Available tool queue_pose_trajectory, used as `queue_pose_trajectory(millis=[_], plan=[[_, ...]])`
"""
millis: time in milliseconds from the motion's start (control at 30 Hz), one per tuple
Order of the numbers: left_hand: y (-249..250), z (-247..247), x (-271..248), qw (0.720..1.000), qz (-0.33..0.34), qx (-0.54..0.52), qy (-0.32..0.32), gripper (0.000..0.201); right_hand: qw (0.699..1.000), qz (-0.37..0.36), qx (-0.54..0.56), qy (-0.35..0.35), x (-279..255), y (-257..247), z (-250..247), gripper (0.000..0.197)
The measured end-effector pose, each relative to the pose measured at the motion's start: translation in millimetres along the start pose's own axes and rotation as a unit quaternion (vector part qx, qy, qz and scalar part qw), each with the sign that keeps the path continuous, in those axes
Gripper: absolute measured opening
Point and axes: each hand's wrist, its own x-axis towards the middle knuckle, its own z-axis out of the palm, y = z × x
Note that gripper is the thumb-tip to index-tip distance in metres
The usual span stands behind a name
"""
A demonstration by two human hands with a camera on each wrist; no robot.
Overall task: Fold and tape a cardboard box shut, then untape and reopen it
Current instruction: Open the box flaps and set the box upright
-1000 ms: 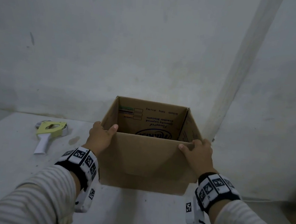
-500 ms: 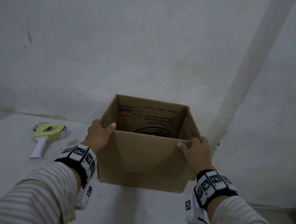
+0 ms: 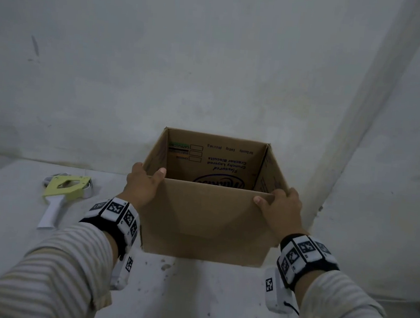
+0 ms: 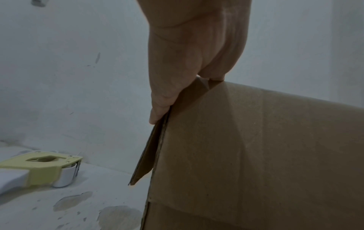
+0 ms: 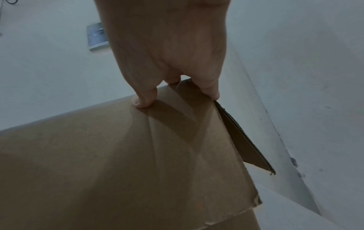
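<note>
A brown cardboard box (image 3: 205,220) stands open on the white table (image 3: 4,228), its flaps folded down outside the walls and blue print showing on the inner far wall. My left hand (image 3: 143,187) grips the near left top corner, thumb over the rim and fingers on the left side flap (image 4: 149,152). My right hand (image 3: 280,208) grips the near right top corner in the same way, thumb (image 5: 143,99) on the front wall (image 5: 118,163). A yellow-green tape dispenser (image 3: 66,187) with a white handle lies left of the box, also in the left wrist view (image 4: 41,168).
A white wall (image 3: 212,69) rises right behind the box, with a white pillar or pipe (image 3: 356,121) at the back right. Stains and specks mark the table in front of the box (image 3: 165,266). A small grey wall plate (image 5: 96,36) shows in the right wrist view.
Both hands keep the same grip on the box's top corners. The box and the dispenser sit slightly higher in the view, mostly from the head camera shifting.
</note>
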Motion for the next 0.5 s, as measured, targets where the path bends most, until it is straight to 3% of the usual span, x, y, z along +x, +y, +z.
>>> queue_pose_trajectory(millis=[500], plan=[[7.7,12.2,42.4,1.0,-0.003,0.012,0.006,0.075,0.999,0.007,0.034,0.015,37.3,-10.6,17.5,0.051]])
